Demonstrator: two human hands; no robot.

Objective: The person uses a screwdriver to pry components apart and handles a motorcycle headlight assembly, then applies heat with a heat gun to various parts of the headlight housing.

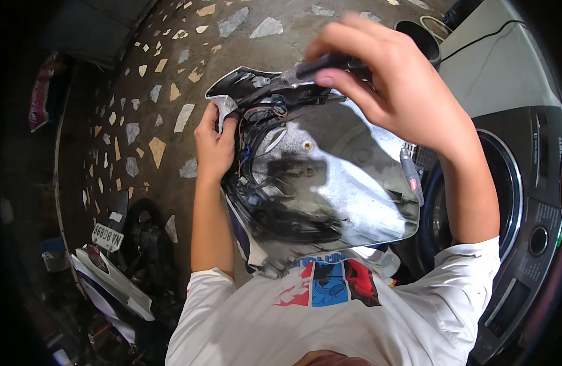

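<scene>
A scooter fairing (354, 140) lies across in front of me with its hollow inner side up, dark with whitish patches. A bundle of black wiring (256, 165) runs along its left side, with some blue connectors. My left hand (217, 140) is closed on the white corner of the fairing at its upper left, thumb on the inner side. Above the far edge, my right hand (378, 73) pinches a black-handled tool (326, 66) with a clear greyish end pointing left. Motion blurs the fingers, and the tool's exact kind is unclear.
A grey-handled tool (411, 177) with a red mark rests at the fairing's right edge. Close on the right stands a front-loading washing machine (531, 201); behind it is a black bucket (418, 39). White scooter panels (113, 283) and a licence plate (107, 236) are at lower left.
</scene>
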